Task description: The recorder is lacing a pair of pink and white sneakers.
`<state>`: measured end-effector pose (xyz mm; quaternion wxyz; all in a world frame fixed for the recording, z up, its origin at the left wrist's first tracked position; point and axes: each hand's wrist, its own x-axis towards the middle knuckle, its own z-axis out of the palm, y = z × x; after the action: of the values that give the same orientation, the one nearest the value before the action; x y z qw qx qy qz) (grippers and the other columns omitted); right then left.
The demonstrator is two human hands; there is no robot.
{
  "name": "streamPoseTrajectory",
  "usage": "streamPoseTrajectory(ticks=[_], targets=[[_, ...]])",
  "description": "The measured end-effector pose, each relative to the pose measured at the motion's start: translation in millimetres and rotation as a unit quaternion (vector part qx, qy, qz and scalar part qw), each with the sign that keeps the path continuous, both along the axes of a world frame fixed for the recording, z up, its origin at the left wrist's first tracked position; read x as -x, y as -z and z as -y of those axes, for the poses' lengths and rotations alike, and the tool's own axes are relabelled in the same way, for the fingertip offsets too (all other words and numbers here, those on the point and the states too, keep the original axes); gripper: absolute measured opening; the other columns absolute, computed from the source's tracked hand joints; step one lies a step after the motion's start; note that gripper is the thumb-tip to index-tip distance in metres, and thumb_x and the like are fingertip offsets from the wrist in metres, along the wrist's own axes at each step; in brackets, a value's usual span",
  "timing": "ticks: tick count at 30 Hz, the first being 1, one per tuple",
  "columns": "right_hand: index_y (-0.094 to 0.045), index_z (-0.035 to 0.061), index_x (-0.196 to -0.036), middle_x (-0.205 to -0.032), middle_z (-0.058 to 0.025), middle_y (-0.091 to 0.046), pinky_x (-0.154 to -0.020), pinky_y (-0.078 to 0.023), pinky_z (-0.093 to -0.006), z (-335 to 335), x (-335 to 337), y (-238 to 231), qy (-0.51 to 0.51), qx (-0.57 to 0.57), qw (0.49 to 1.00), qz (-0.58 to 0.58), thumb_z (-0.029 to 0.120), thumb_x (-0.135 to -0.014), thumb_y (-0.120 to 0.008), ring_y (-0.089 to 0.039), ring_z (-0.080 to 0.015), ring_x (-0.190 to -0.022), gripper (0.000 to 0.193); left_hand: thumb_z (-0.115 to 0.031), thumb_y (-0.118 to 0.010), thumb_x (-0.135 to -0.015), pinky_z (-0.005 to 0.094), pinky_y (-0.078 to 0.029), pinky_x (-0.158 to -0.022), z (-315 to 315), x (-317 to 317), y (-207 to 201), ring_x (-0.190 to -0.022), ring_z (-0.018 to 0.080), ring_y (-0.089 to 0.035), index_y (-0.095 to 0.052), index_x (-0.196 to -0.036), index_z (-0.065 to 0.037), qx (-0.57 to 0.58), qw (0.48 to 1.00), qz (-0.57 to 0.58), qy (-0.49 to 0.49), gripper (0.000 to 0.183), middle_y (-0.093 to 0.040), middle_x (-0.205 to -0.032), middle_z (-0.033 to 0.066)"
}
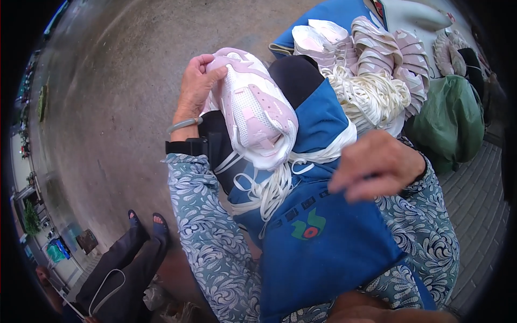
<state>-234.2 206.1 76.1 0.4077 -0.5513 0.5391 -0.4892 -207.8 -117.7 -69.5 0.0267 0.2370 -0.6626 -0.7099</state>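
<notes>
My left hand [198, 86] is closed on the far end of a pink and white shoe upper [253, 102], thumb on its outer face and fingers around the edge. The upper rests over my knees, its eyelet side toward me. Loose white laces [269, 194] hang below it across my blue apron [334, 242]. My right hand [377, 164] is raised over the right side of the apron, apart from the upper. Its fingers are bent but smeared by motion, so whether they hold anything cannot be made out.
A heap of white laces [371, 97] lies to my right, with stacked pink and white shoe uppers [375, 46] behind it. Beyond is a green bag [449, 121]. At lower left, another person's legs [118, 264] in dark trousers and sandals extend over the concrete floor [107, 124].
</notes>
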Motion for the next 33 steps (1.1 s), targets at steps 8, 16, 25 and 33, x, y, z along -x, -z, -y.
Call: streamPoseTrajectory(ticks=[8,16,25,33], targets=[[-0.054,0.0044,-0.077,-0.079,-0.0101,-0.046,-0.064,-0.045,-0.0383,-29,-33,88,0.063,-0.194,0.909,-0.363,0.011,-0.079,-0.060,-0.053,-0.0283,-0.074,0.010,-0.026,-0.061,-0.086,0.0366,-0.044,-0.092,-40,-69,-27,-0.108,0.0296,-0.055,-0.050,-0.121,0.004,0.368,0.930,-0.013,-0.004,0.047,-0.056,-0.116,0.0217],[-0.053,0.0052,-0.077,-0.083,-0.0094,-0.045,-0.067,-0.043,-0.0354,-30,-48,87,0.061,-0.169,0.890,-0.418,0.012,-0.074,-0.059,-0.051,-0.0252,-0.077,0.009,-0.020,-0.065,-0.081,0.0588,-0.016,-0.107,-126,-146,-31,-0.136,0.0414,-0.022,-0.031,-0.142,-0.010,0.507,0.850,-0.058,0.134,0.071,-0.021,-0.147,0.0216],[-0.054,0.0051,-0.072,-0.082,-0.0090,-0.045,-0.066,-0.042,-0.0358,-28,-45,101,0.071,-0.160,0.876,-0.449,0.011,-0.073,-0.057,-0.049,-0.0246,-0.077,0.006,-0.008,-0.062,-0.083,0.0389,-0.036,-0.102,-106,-156,-49,-0.122,0.0340,-0.046,-0.048,-0.124,0.002,0.387,0.912,-0.136,-0.024,0.045,-0.051,-0.127,0.0194],[-0.054,0.0042,-0.083,-0.084,-0.0094,-0.051,-0.066,-0.042,-0.0360,-14,-32,81,0.124,-0.094,0.903,-0.401,0.008,-0.077,-0.058,-0.052,-0.0256,-0.079,0.008,-0.014,-0.070,-0.077,0.0483,-0.027,-0.107,-108,-170,-49,-0.130,0.0382,-0.037,-0.047,-0.128,-0.001,0.393,0.906,-0.158,0.006,0.057,-0.045,-0.134,0.0219]])
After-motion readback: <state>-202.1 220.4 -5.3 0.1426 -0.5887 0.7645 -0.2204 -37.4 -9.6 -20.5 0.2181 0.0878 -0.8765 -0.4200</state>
